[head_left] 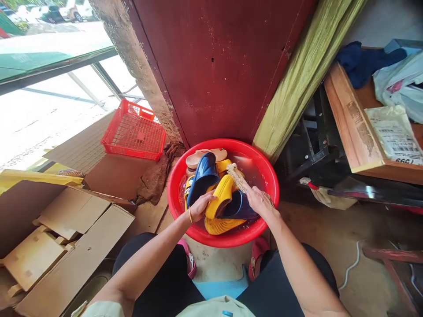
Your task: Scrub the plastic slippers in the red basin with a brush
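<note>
A red basin [220, 241] with water stands between my knees, full of blue and yellow slippers. My left hand [200, 207] grips a yellow slipper [223, 193] by its edge, above the pile. In my right hand [259, 200] is a scrubbing brush [238, 177], its pale bristles close to the yellow slipper's strap; I cannot tell whether they touch. A blue slipper [204, 176] leans upright beside my left hand, and another blue slipper [240, 204] lies below the brush. At the far rim rests a wooden brush [205, 156]. Lower parts of the pile are hidden.
Behind the basin rises a dark red door panel [218, 79], with a yellow-green curtain [297, 83] to its right. A red plastic crate [134, 132], a brown rag [158, 174] and cardboard boxes [72, 211] are at left. A wooden drawer [357, 119] juts out at right.
</note>
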